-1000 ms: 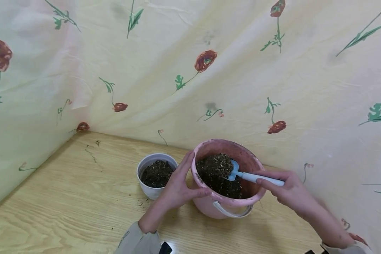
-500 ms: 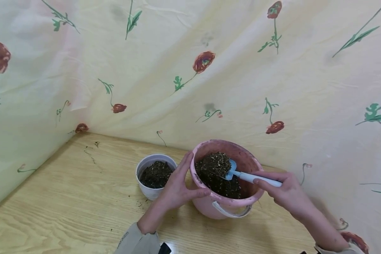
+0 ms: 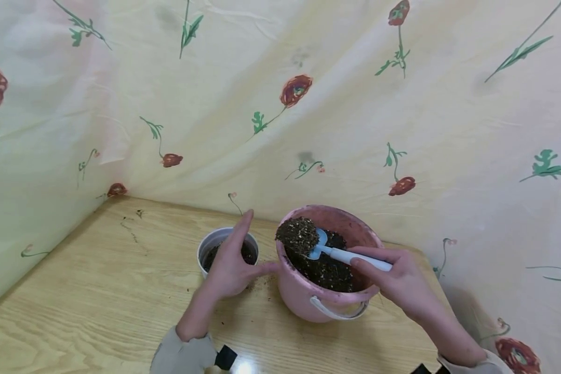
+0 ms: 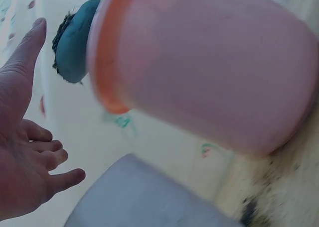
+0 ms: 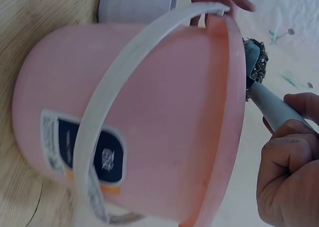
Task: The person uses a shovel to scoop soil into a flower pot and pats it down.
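Note:
My right hand [image 3: 402, 280] grips the pale handle of a blue garden trowel [image 3: 341, 254], its blade heaped with dark soil [image 3: 298, 236]. The loaded blade hangs over the left rim of a pink bucket [image 3: 308, 298], which has more soil inside. My left hand [image 3: 231, 265] is spread in front of a small white pot [image 3: 205, 240] and hides part of it and its soil. In the left wrist view that hand [image 4: 30, 152] holds nothing, its fingers apart from the bucket [image 4: 209, 67]. The right wrist view has the fingers curled round the trowel handle [image 5: 276, 105].
Both containers stand on a wooden table [image 3: 98, 291] with scattered soil crumbs. A flower-print cloth [image 3: 215, 104] hangs behind and at the left. The bucket's white carrying handle [image 5: 117, 82] hangs down its near side.
My left hand has let go of the bucket rim and moved left, in front of the pot. The trowel with its soil has moved left from inside the bucket to over its rim.

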